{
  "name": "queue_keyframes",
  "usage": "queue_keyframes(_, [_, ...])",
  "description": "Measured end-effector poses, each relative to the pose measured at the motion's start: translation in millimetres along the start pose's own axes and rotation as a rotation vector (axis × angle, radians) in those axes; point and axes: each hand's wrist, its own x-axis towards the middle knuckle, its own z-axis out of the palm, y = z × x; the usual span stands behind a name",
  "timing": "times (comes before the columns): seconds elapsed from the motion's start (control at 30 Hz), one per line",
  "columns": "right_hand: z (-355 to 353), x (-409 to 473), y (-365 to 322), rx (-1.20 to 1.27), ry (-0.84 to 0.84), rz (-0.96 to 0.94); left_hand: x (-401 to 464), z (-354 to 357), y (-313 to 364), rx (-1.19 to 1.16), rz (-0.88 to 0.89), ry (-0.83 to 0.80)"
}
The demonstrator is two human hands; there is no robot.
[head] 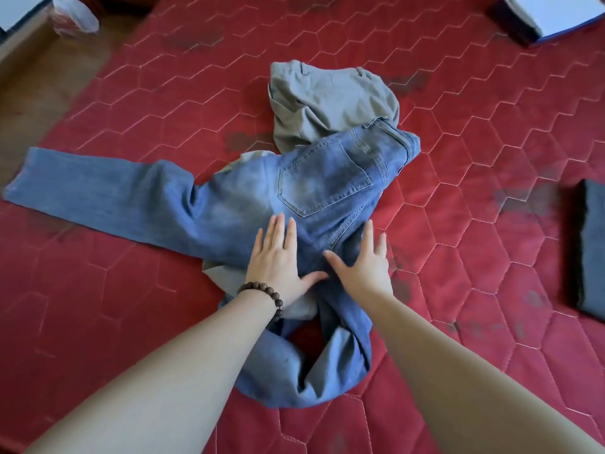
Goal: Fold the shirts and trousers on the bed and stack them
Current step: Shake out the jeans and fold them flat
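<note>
Covering wooden floor, red quilted mattress [458,158]; both flat-fingered grips [278,253] [366,263] on jeans [229,204].

- The jeans [229,204] are blue denim, matt, with a faded, paler patch around the back pocket and visible stitched seams.
- The grey-green trousers [327,103] under them are a plain woven cloth, matt and creased.
- The mattress [458,158] has a red quilted fabric cover, stitched in pale hexagon lines, with a slight sheen and dark smudges in places.
- The folded dark garment [592,247] at the right edge is a matt, dark grey cloth.
- The bracelet [262,291] on the left wrist is made of round brown beads that look like wood, with a dull finish.
- The bag [75,18] at the upper left is thin, crinkled, translucent plastic.
- The box [556,18] at the upper right looks like smooth white card with a blue edge.
</note>
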Motion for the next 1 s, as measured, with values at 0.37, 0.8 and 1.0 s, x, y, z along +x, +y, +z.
queue_keyframes(0.37, [14.8,-39.3,-6.7,-0.014,0.278,-0.252,-15.5,18.4,12.7,-0.446,0.154,0.051])
queue_keyframes(0.8, [6.4,-54.8,15.8,-0.239,0.237,-0.645,55.8,-4.2,46.1,-0.351,0.212,0.174])
queue_keyframes(1.0, [-31.3,2.8,37.6,-0.079,0.317,-0.225,54.6,30.6,26.5,-0.176,0.223,0.089])
